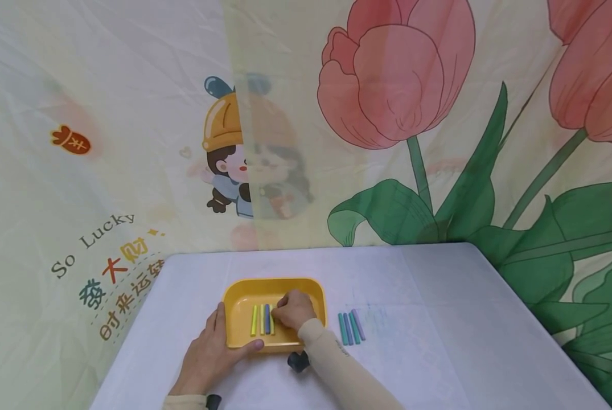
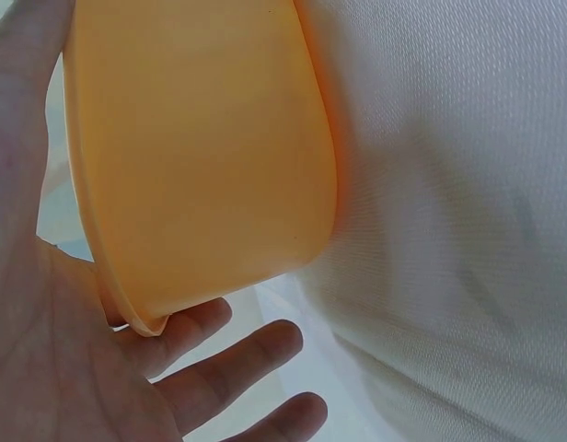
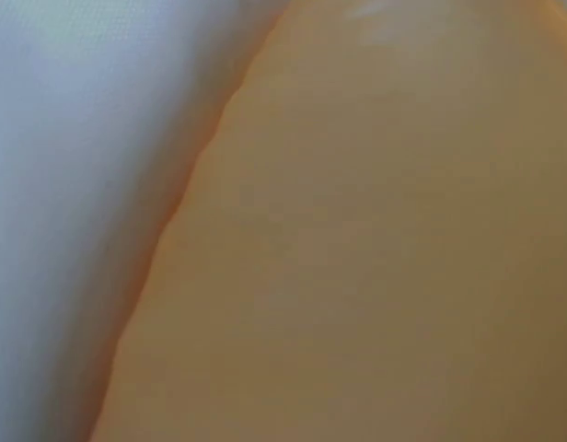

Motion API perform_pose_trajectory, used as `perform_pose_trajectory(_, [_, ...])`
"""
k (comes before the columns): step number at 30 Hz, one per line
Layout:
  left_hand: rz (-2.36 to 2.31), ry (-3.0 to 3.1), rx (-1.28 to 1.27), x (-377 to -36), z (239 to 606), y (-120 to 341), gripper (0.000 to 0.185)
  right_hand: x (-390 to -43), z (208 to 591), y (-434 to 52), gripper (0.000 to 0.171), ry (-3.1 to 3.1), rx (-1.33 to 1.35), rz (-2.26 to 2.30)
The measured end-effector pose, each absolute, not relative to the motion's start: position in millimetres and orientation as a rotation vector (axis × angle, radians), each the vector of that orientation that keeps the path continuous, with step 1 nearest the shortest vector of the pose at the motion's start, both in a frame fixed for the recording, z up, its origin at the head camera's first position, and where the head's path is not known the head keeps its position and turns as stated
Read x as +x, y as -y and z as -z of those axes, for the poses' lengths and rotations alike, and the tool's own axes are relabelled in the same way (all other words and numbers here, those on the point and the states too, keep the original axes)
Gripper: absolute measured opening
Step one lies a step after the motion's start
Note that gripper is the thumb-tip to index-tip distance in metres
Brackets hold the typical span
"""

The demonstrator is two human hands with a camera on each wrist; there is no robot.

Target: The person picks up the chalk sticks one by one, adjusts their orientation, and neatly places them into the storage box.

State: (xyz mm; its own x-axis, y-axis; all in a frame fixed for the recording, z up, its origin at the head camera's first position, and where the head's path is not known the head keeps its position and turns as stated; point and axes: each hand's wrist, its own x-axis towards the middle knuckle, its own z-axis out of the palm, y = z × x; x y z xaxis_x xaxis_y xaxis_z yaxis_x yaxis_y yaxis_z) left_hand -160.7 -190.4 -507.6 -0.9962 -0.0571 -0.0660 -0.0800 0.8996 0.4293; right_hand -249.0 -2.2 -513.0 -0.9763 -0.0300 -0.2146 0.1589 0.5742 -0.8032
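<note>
Tray [image 1: 240, 319], yellow, one: stood on the white table [image 1: 439, 319], in from its far and side edges, with the widest stretch rightward. Inner sticks [image 1: 254, 320], four showed: three yellow, one blue. Outer sticks [image 1: 348, 329], four, lay just right of it: two green, one blue, one purple. Left hand [image 1: 210, 346]: spread against the tray's near-left corner. Right hand [image 1: 294, 310]: bent inside; its grip could not be told.

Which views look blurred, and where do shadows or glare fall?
Head: slim coloured sticks small but distinct. Left wrist: rounded yellow plastic tray crisp, soft shadow on the white cloth. Right wrist: tray wall blurred, pale glare near the top.
</note>
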Motion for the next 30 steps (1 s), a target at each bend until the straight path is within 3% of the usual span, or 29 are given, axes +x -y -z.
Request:
perform_pose_trajectory(15, [-0.686,-3.022,-0.105,-161.2,510.0,190.7,0.144,-247.0,502.5,-18.7,0.016,-2.617,0.148,1.385])
perform_pose_trajectory(30, [-0.678,-3.011,-0.115,-161.2,508.6,190.3,0.144,-238.4,480.2,-44.3,0.019,-2.61,-0.028,1.601])
